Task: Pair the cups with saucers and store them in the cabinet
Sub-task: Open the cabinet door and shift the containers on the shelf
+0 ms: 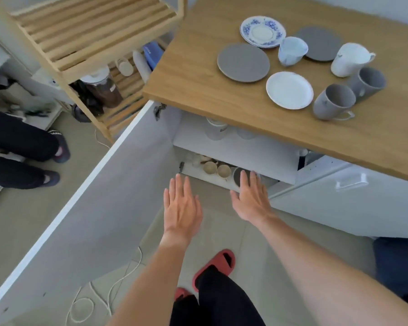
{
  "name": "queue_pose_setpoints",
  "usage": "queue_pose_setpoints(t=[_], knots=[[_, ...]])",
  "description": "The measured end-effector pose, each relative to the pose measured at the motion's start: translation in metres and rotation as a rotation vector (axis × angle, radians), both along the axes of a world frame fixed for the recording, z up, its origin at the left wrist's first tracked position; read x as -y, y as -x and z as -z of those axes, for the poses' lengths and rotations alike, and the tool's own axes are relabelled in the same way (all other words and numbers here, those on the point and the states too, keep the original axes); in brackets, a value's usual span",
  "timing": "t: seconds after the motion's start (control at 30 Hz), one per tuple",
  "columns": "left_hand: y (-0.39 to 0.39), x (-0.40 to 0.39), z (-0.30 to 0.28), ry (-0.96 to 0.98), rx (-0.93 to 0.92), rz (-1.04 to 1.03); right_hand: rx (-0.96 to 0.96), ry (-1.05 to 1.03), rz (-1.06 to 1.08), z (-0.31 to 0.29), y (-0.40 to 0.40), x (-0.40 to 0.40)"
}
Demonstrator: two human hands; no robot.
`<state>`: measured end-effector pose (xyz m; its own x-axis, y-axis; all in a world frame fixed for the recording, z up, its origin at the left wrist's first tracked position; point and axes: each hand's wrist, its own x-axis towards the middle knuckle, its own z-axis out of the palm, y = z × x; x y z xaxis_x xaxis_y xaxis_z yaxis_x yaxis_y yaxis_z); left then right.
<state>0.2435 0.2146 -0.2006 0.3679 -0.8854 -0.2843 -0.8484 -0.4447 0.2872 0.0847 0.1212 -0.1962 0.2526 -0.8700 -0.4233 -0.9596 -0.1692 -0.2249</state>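
Note:
On the wooden countertop (198,74) lie a blue-patterned saucer (262,31), two grey saucers (243,62) (320,43) and a white saucer (289,90). Beside them stand a pale blue cup (292,51), a white cup (350,59) and two grey cups (334,102) (367,83). Below, the cabinet (236,149) stands with its door (104,208) swung wide. My left hand (182,208) and my right hand (251,198) hover empty, fingers spread, in front of the lower shelf, where small beige cups (217,169) and a dark dish (238,176) sit.
A wooden slatted shelf unit (87,36) with jars stands to the left. Another person's legs and slippers (57,149) are at far left. A white cable (99,297) lies on the tiled floor near my red slippers (218,264). A shut drawer with a handle (351,182) is at right.

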Motion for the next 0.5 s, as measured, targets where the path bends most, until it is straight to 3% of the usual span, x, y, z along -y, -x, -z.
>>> queue_pose_setpoints(t=[0.23, 0.5], knots=[[-0.032, 0.091, 0.086, 0.011, 0.059, 0.217, 0.148, 0.022, 0.225, 0.091, -0.030, 0.082], [-0.047, 0.206, 0.178, 0.261, 0.074, 0.246, 0.355, 0.165, 0.621, 0.196, -0.048, 0.180]])
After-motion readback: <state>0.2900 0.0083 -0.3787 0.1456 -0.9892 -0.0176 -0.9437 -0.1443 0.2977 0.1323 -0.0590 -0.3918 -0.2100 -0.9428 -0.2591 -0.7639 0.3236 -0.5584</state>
